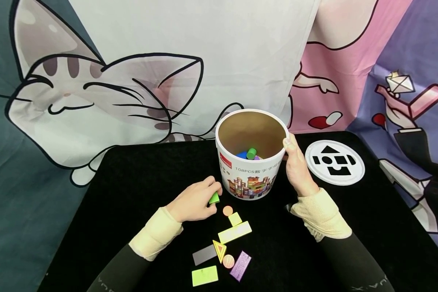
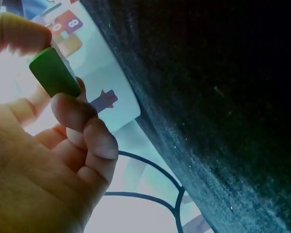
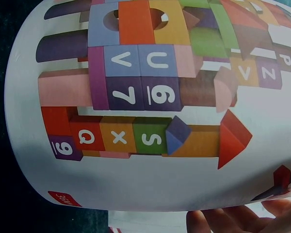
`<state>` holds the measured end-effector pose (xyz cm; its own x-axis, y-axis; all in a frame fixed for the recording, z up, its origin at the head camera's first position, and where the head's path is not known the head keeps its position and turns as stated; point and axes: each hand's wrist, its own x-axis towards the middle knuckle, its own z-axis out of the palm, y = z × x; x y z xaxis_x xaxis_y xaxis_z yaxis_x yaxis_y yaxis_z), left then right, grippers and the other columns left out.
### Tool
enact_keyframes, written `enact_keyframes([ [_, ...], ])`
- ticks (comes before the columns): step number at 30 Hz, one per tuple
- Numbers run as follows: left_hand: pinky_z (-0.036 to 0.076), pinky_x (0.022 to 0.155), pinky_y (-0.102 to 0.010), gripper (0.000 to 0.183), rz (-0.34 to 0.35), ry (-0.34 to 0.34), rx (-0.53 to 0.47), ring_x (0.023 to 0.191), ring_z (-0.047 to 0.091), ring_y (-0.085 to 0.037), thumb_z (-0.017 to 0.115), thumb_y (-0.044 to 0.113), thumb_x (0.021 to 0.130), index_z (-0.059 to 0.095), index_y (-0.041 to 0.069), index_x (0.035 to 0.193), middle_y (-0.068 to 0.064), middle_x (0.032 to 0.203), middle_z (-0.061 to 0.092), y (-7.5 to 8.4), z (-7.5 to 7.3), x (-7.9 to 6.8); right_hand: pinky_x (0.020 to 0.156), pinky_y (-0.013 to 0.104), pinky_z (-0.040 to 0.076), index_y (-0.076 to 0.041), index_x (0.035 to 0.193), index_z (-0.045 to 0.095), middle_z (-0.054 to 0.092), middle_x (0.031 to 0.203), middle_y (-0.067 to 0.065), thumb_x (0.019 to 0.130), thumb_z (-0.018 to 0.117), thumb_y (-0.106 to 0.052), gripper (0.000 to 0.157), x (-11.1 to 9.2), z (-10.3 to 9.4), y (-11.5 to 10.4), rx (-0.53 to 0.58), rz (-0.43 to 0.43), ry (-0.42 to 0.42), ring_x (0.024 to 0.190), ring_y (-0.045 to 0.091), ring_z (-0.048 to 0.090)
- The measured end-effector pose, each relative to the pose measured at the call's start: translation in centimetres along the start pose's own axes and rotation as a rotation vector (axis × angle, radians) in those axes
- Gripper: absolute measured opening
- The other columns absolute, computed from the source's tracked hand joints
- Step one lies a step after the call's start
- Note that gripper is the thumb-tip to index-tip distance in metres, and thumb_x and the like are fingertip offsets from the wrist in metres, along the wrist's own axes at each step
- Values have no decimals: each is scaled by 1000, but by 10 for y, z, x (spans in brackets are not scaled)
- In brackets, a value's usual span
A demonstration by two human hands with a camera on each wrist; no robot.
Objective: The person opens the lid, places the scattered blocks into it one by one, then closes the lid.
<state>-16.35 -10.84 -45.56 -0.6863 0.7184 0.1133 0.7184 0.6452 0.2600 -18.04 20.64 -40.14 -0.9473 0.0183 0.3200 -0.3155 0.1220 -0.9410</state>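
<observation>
My left hand (image 1: 198,198) pinches a small green block (image 2: 55,73) between thumb and fingertips, just left of the white printed bucket (image 1: 250,178). With my right hand (image 1: 298,168) I hold the bucket at its right side, the thumb up at the rim. The fingertips (image 3: 199,223) show along the bucket's edge in the right wrist view. Inside the bucket lie a green cylinder (image 1: 251,153), a blue piece (image 1: 242,155) and a bit of purple. The bucket tilts slightly toward me, and its front wall hides part of the contents.
Before the bucket lie a yellow-green square block (image 1: 235,219), a long pale yellow block (image 1: 235,232), a yellow triangle (image 1: 220,250), a grey block (image 1: 205,255), a purple block (image 1: 240,266), a green block (image 1: 205,276) and two round pieces. A white lid (image 1: 335,178) with shaped holes lies right.
</observation>
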Motion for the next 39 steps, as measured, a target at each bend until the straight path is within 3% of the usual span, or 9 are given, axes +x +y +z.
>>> enact_keyframes([
  [10,41,60,-23,31,18,89,15,68,45,-8,70,19,75,63,18,105,6,93,45,-4,-14,1,111,40,31,-3,157,36,42,153,19,107,28,-30,57,-1,0,0,16,20,-3,136,30,38],
  [18,45,64,-26,35,12,167,23,71,48,-10,68,16,74,62,17,108,5,96,47,-8,-46,3,108,38,32,-1,156,37,42,151,21,107,27,-29,57,-1,-1,0,20,16,3,134,31,38],
  [26,49,78,-29,38,37,327,-28,86,53,-12,66,11,78,63,13,116,1,111,54,-9,-79,7,104,38,33,-4,156,38,44,150,20,108,27,-31,56,-1,-1,-1,-7,24,3,133,30,40],
  [33,48,87,-30,40,70,485,-42,97,55,-15,63,7,80,64,12,119,-2,111,55,-4,-102,16,109,37,31,-1,155,38,43,150,21,107,27,-30,57,-1,0,0,7,15,2,134,30,38],
  [39,46,89,-31,38,109,591,-55,98,56,-18,60,6,85,65,8,123,-7,112,54,4,-119,27,102,36,35,-2,156,37,43,150,21,107,26,-31,57,-2,0,0,5,29,1,133,32,39],
])
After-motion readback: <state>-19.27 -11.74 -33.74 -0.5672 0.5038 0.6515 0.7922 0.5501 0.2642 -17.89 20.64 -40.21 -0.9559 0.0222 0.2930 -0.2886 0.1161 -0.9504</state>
